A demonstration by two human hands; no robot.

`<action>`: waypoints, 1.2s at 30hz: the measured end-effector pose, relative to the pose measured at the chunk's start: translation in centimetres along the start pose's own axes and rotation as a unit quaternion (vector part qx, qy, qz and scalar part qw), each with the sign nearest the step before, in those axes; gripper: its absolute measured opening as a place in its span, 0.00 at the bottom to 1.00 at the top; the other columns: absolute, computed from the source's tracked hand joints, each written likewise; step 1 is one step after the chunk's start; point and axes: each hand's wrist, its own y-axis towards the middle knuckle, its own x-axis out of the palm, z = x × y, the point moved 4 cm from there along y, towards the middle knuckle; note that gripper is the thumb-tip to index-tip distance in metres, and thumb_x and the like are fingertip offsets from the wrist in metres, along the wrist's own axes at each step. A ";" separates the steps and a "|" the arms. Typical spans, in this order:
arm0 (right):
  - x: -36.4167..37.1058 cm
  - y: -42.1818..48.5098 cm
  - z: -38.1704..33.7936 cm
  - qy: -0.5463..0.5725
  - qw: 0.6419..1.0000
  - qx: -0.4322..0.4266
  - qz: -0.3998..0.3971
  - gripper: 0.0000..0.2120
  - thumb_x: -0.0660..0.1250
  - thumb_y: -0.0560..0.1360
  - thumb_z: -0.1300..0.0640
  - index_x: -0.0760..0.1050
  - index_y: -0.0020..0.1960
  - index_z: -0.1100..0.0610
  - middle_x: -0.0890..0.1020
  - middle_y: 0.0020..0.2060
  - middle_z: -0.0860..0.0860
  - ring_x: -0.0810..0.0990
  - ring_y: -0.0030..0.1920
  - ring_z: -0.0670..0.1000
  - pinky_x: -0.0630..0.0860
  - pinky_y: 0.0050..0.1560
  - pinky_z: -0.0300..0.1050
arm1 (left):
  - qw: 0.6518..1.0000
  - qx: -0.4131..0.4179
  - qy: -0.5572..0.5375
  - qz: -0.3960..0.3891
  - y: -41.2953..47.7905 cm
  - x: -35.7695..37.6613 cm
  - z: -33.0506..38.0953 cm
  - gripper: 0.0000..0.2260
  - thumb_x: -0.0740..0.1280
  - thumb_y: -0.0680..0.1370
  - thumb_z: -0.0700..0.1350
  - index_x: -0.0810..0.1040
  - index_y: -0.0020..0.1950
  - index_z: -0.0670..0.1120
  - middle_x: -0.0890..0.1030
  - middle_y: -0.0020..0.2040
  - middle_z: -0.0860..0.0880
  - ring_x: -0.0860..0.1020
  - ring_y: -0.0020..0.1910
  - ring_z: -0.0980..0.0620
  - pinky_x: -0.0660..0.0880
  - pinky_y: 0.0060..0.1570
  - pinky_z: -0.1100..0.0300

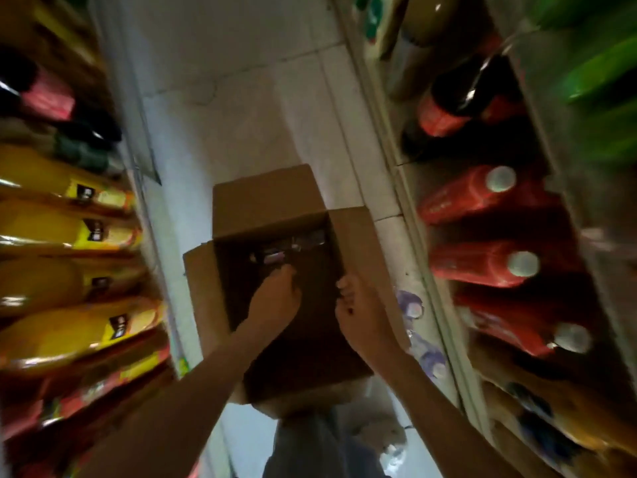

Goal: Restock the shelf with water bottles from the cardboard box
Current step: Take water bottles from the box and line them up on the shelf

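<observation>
Reaching in: left hand (275, 294) is down inside the cardboard box (265, 198), forearm crossing the near rim.
Left hand state: fingers curled downward, tips right at a bottle (275, 258) in the box. Too dark and blurred to tell if it actually grips it.
Right hand: right hand (358, 315) holds the box's right wall, fingers (344, 288) curled over the top edge, thumb side outside.
Box: open, flaps folded outward, sitting on the pale tiled floor (241, 98) in the aisle between two shelf units, nearer the right one.
Box contents: a few bottles lying against the far wall, one with a pinkish label. The rest of the interior is dark, count unreadable.
Water bottles out of the box: clear bottles with purple labels (412, 305) low down just right of the box, at the foot of the right shelving. Blurred.
Left shelving: rows of yellow-labelled bottles (69, 232), dark bottles with red labels above them.
Right shelving: red bottles with white caps (482, 263), cola-type dark bottles (448, 108) further along, green bottles (593, 74) at the far upper right.
Bottom edge: grey clothing (310, 450) of the person, below the box.
Image quality: heavy motion blur, labels not legible.
</observation>
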 end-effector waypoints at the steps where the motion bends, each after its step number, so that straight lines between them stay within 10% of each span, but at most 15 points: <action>1: 1.8 1.2 1.5 -0.022 1.000 -0.009 0.008 0.13 0.64 0.75 0.60 0.74 0.59 0.54 0.78 0.54 0.49 0.77 0.55 0.50 0.73 0.59 0.46 | 1.000 -0.017 0.007 -0.003 2.1 2.2 -1.7 0.14 0.60 0.79 0.41 0.70 0.64 0.47 0.76 0.58 0.46 0.77 0.54 0.47 0.76 0.50 0.55; 6: 11.3 7.7 7.3 -0.011 0.997 0.038 -0.069 0.15 0.60 0.79 0.60 0.68 0.64 0.50 0.72 0.60 0.45 0.71 0.63 0.45 0.66 0.61 0.34 | 0.967 0.045 0.251 -0.002 15.5 10.5 -6.2 0.29 0.64 0.75 0.37 0.58 0.74 0.44 0.66 0.70 0.41 0.67 0.67 0.42 0.69 0.64 0.47; 17: 18.8 8.9 12.3 -0.015 0.992 0.067 -0.110 0.18 0.60 0.79 0.57 0.65 0.68 0.54 0.69 0.64 0.48 0.69 0.64 0.48 0.68 0.61 0.39 | 0.947 -0.026 0.319 0.029 24.0 15.8 -9.5 0.18 0.52 0.81 0.39 0.65 0.71 0.40 0.62 0.71 0.38 0.65 0.67 0.39 0.60 0.66 0.51; 20: 15.9 6.6 11.9 -0.009 0.995 0.062 -0.082 0.14 0.60 0.78 0.58 0.69 0.64 0.55 0.72 0.59 0.50 0.73 0.60 0.49 0.69 0.58 0.39 | 0.964 -0.053 0.259 -0.039 20.8 15.2 -10.7 0.20 0.54 0.81 0.40 0.59 0.74 0.42 0.60 0.72 0.37 0.64 0.69 0.36 0.59 0.68 0.41; 26: 7.1 -0.8 6.7 0.045 0.997 0.048 -0.028 0.10 0.64 0.76 0.64 0.71 0.54 0.53 0.76 0.48 0.50 0.76 0.48 0.49 0.74 0.55 0.46 | 0.962 0.001 0.263 -0.075 7.1 7.9 -8.9 0.28 0.67 0.73 0.56 0.63 0.69 0.47 0.76 0.60 0.42 0.76 0.58 0.41 0.73 0.51 0.53; 30: -0.1 -7.0 -1.0 0.004 1.000 0.008 -0.023 0.22 0.66 0.74 0.64 0.67 0.67 0.61 0.73 0.58 0.54 0.71 0.56 0.49 0.62 0.57 0.31 | 0.950 0.082 0.286 -0.093 -4.0 -1.6 -2.9 0.27 0.69 0.68 0.57 0.69 0.63 0.50 0.78 0.55 0.45 0.78 0.53 0.43 0.73 0.46 0.55; 36: -9.9 -16.0 -12.9 -0.158 0.976 -0.103 -0.105 0.41 0.74 0.68 0.48 0.58 0.74 0.57 0.68 0.69 0.57 0.66 0.69 0.58 0.65 0.68 0.50 | 0.911 0.269 0.298 -0.093 -20.9 -18.7 11.0 0.21 0.69 0.63 0.62 0.75 0.50 0.52 0.80 0.42 0.53 0.79 0.43 0.49 0.71 0.39 0.60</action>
